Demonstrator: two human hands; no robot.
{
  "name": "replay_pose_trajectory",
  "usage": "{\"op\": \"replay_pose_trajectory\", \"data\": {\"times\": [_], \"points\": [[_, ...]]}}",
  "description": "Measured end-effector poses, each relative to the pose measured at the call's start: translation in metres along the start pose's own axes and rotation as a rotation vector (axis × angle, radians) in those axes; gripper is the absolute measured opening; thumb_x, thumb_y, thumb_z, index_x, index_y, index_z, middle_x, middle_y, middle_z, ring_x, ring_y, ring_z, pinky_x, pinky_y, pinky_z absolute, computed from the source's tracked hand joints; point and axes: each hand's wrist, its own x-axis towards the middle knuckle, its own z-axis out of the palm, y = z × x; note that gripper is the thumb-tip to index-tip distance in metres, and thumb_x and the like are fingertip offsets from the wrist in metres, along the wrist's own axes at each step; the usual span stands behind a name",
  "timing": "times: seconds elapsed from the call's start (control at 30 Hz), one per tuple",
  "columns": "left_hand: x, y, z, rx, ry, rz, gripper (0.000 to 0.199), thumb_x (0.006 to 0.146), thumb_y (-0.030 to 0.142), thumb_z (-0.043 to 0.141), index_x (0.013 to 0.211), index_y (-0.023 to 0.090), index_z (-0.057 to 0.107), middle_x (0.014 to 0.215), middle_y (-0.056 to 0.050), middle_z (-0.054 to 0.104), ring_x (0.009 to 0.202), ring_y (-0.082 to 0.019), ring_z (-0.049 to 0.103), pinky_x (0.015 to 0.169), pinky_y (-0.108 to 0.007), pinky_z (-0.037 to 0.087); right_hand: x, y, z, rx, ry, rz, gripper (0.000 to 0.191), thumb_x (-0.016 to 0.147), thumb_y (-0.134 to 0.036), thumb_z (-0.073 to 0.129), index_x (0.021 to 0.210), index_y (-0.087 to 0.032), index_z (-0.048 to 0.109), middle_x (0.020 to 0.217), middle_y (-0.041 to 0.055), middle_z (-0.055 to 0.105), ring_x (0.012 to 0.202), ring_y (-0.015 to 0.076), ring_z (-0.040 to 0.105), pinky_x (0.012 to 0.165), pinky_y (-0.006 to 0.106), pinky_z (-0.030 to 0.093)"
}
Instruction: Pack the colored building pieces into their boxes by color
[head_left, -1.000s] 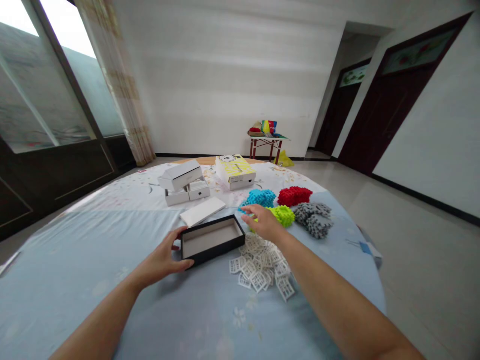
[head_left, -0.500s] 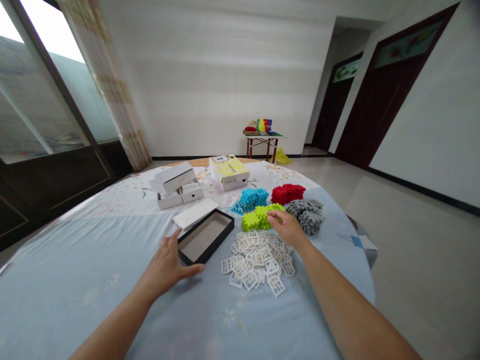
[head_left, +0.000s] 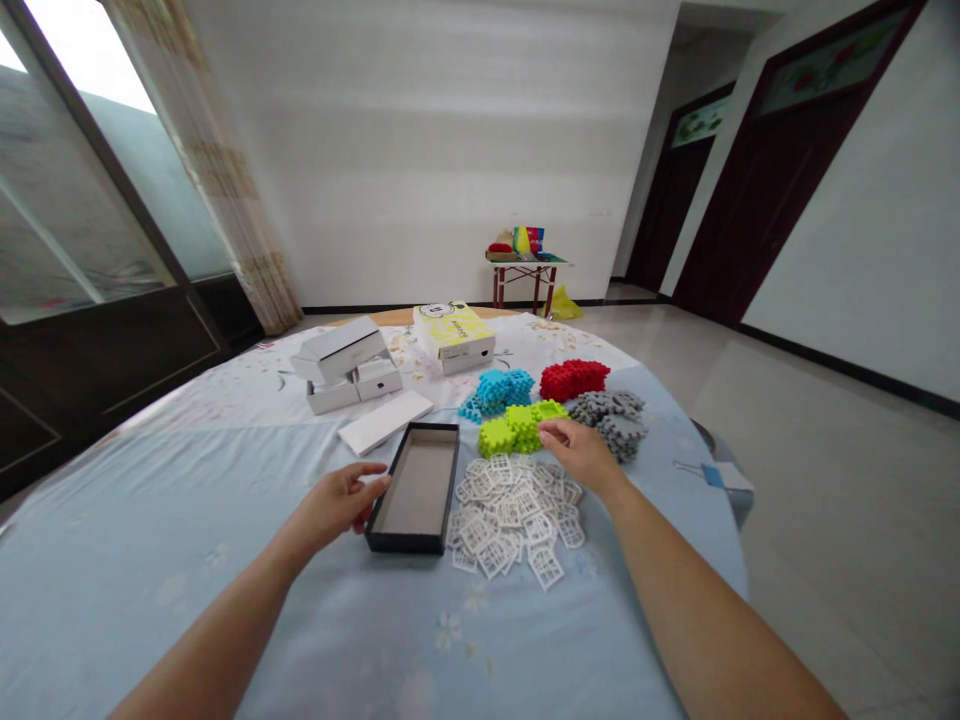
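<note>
My left hand (head_left: pixel 346 505) pinches the left wall of a shallow black-rimmed open box (head_left: pixel 418 485), which lies on the table with its grey-beige inside showing. Over the right end of the lime-green gear-edged blocks (head_left: pixel 511 428), my right hand (head_left: pixel 581 452) has its fingers drawn together. What is between those fingertips, if anything, is hidden. Just right of the box spreads a heap of white window-shaped plastic pieces (head_left: pixel 514 510). Behind the green blocks sit blue blocks (head_left: pixel 501 390), red blocks (head_left: pixel 574 379) and grey blocks (head_left: pixel 613 422).
A flat white lid (head_left: pixel 384 420) lies behind the box. Further back are stacked white boxes (head_left: pixel 346 365) and a yellow-and-white shoebox (head_left: pixel 456 338). A patterned cloth covers the round table (head_left: pixel 225 600). By the far wall stands a small table (head_left: pixel 529 264).
The black box has turned from slanting to nearly straight, beside the white pieces. My left hand has closed from spread fingers onto its left wall. My right hand has hardly moved.
</note>
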Motion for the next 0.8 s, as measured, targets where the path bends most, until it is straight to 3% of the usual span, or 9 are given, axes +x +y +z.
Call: {"op": "replay_pose_trajectory", "data": {"times": [0.13,0.23,0.33,0.43,0.63,0.8], "points": [[-0.008,0.001,0.013,0.062,-0.007,-0.002,0.060,0.075,0.050,0.042,0.120,0.010,0.042,0.042,0.007,0.051,0.038,-0.015,0.051,0.043,-0.025,0.038,-0.003,-0.010,0.003,-0.079,-0.105,-0.060,0.023,0.078,-0.028,0.051,0.094,-0.017,0.065,0.085,0.0054,0.068,0.074,0.0160,0.061,0.069,0.028,0.047],[-0.014,0.006,0.015,0.233,0.100,0.109,0.054,0.078,0.049,0.040,0.119,0.014,0.044,0.051,0.004,0.055,0.047,-0.015,0.055,0.051,-0.027,0.041,-0.005,-0.018,0.009,-0.119,-0.167,-0.119,0.023,0.078,-0.028,0.053,0.095,-0.017,0.064,0.086,0.0057,0.067,0.073,0.0152,0.060,0.070,0.028,0.046],[-0.007,0.008,0.011,0.357,0.300,0.261,0.047,0.079,0.049,0.041,0.112,0.018,0.053,0.080,-0.004,0.063,0.072,-0.018,0.059,0.064,-0.030,0.044,-0.007,-0.024,0.015,-0.111,-0.244,-0.205,0.024,0.077,-0.029,0.056,0.097,-0.017,0.064,0.092,0.0066,0.066,0.083,0.0168,0.059,0.078,0.030,0.044],[0.009,0.002,0.008,0.364,0.419,0.397,0.041,0.081,0.044,0.040,0.110,0.020,0.057,0.110,-0.008,0.058,0.100,-0.023,0.053,0.080,-0.035,0.044,-0.011,-0.029,0.019,-0.101,-0.324,-0.309,0.029,0.077,-0.032,0.058,0.102,-0.017,0.062,0.101,0.0082,0.064,0.098,0.0190,0.056,0.090,0.034,0.038],[0.025,-0.016,0.020,0.224,0.379,0.487,0.039,0.083,0.041,0.042,0.113,0.020,0.055,0.117,-0.007,0.054,0.111,-0.021,0.047,0.096,-0.037,0.036,-0.017,-0.036,0.020,-0.204,-0.485,-0.265,0.057,0.068,-0.049,0.064,0.116,-0.020,0.056,0.124,0.0124,0.050,0.115,0.0255,0.044,0.097,0.040,0.031],[0.021,-0.023,0.024,0.140,0.342,0.396,0.040,0.081,0.043,0.044,0.111,0.019,0.056,0.114,-0.008,0.056,0.108,-0.021,0.049,0.090,-0.035,0.040,-0.016,-0.039,0.019,-0.194,-0.503,-0.277,0.046,0.071,-0.042,0.063,0.110,-0.019,0.059,0.111,0.0105,0.059,0.106,0.0219,0.050,0.094,0.037,0.034]]}}
